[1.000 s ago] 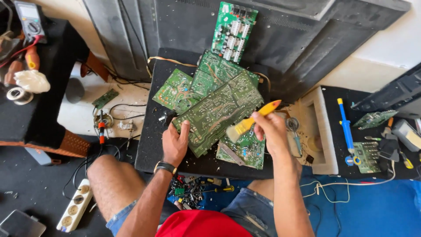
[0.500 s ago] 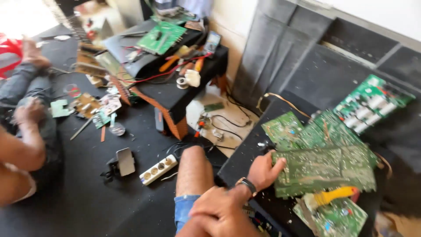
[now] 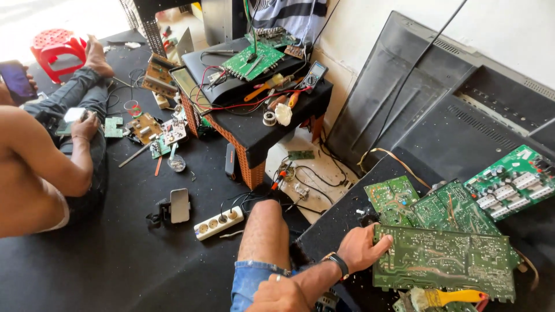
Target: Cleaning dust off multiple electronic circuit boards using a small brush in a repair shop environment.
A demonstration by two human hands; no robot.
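Black matting covers the floor. Far left: another person, seated, legs in dark jeans stretched toward a red plastic stool, a phone raised at the left edge, one hand resting on the knee. Just right of that: loose small circuit boards and bits scattered on the mat. Nearer: a white power strip beside a small grey device. Centre, far: a low black desk carrying a green circuit board, red and black leads, an orange-handled tool and a multimeter. Near centre: the wearer's bare knee in denim shorts. Bottom centre: right hand, ring on one finger, curled in a loose fist against the left forearm, clamped on nothing visible. Just right: left hand, watch on the wrist, fingers closed over the left edge of the large green circuit board, which lies solder side up on a dark panel. Behind that board: more green boards, one with white components at far right. Near the bottom right: a yellow-handled brush, touching the large board's near edge. Beyond, leaning on the wall: black television back covers.
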